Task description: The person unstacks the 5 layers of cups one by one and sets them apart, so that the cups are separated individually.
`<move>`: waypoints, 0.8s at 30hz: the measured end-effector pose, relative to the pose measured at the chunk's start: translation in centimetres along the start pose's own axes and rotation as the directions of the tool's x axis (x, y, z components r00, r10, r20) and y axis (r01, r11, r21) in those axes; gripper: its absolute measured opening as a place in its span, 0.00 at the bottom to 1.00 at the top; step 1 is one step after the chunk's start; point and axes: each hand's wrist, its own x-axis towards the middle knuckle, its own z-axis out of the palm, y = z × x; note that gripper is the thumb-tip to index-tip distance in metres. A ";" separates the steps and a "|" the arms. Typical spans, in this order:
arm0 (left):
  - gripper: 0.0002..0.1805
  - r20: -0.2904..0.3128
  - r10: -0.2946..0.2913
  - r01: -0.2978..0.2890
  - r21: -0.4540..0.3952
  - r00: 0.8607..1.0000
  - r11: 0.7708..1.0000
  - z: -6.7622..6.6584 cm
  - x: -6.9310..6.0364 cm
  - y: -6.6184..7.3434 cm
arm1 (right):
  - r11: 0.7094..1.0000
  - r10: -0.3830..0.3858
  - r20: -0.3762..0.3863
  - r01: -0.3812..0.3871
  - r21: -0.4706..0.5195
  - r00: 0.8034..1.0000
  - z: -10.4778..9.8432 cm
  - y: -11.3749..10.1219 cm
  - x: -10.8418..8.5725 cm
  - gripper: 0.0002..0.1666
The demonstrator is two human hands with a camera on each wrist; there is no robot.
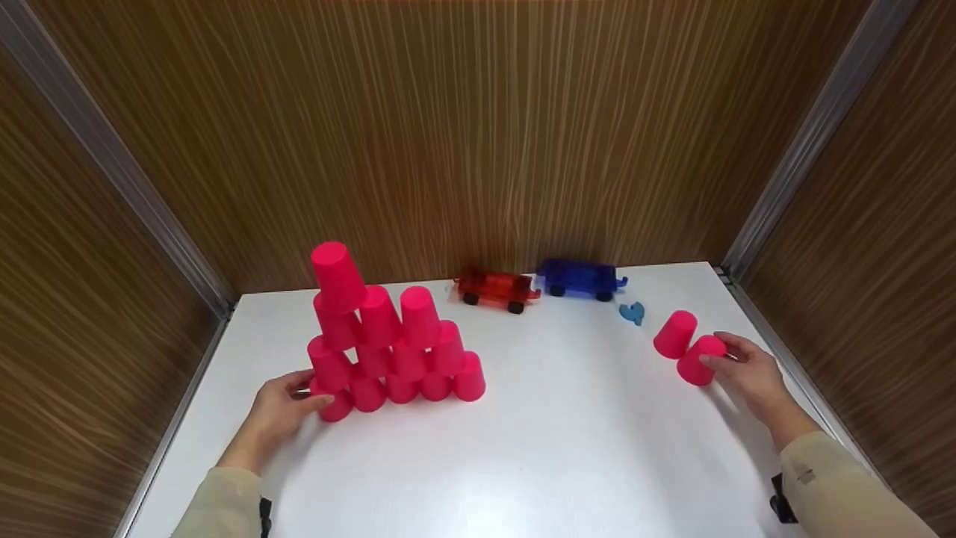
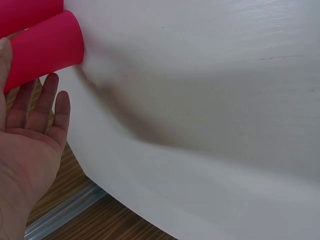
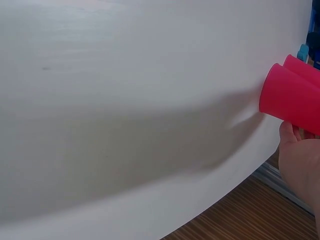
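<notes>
Pink cups stand upside down in a stepped pyramid at the left of the white table, with one top cup [image 1: 337,276] over the left end of a row of three. My left hand [image 1: 280,407] holds the bottom-left cup [image 2: 47,47], its thumb across the front; in the left wrist view the other visible fingers extend loosely beside it. On the right, my right hand [image 1: 750,377] grips a pink cup [image 1: 700,364] between thumb and fingers. Touching or very close to that one is another upside-down cup [image 1: 675,335]. The right fingers are partly hidden behind the held cup.
Toward the back wall stand a red toy wagon [image 1: 494,290] and a blue toy wagon [image 1: 581,279]. A small light-blue piece [image 1: 632,312] lies near the blue wagon. Wood-grain panels [image 1: 493,134] enclose the white table [image 1: 538,448] at the back and sides.
</notes>
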 end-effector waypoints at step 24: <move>0.43 -0.015 0.028 -0.028 0.003 0.999 1.000 0.1 0.0 -0.1 | 0.998 -0.048 0.057 0.047 0.035 0.997 -1.1 -2.4 -0.4 0.48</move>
